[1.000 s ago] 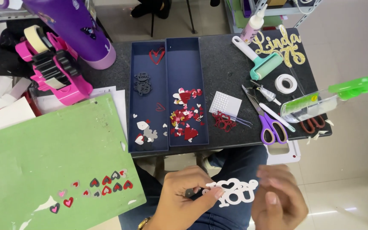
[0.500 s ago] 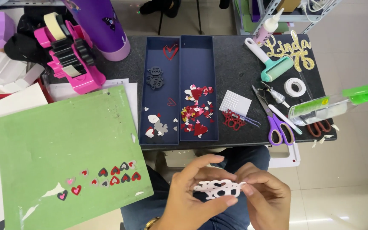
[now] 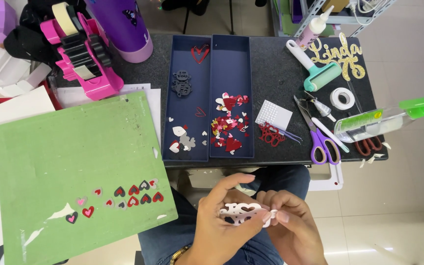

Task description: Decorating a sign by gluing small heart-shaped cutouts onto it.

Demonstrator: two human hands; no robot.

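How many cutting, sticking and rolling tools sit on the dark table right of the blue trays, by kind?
Scissors: 2, purple-handled pair and red-handled pair
Glue bottles: 2, pink-white bottle and clear bottle with green cap
Rollers: 1, teal roller
Tape rolls: 1, white roll
Total: 6

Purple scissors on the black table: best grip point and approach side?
Judging by pose, take the purple scissors by the handle loops, coming from the near table edge. They lie flat, handles toward the person, blades shut and pointing away. The white pen-like tool lies close against their right and the red paper cutout sits to their left, so a straight approach from the near edge looks clearest.
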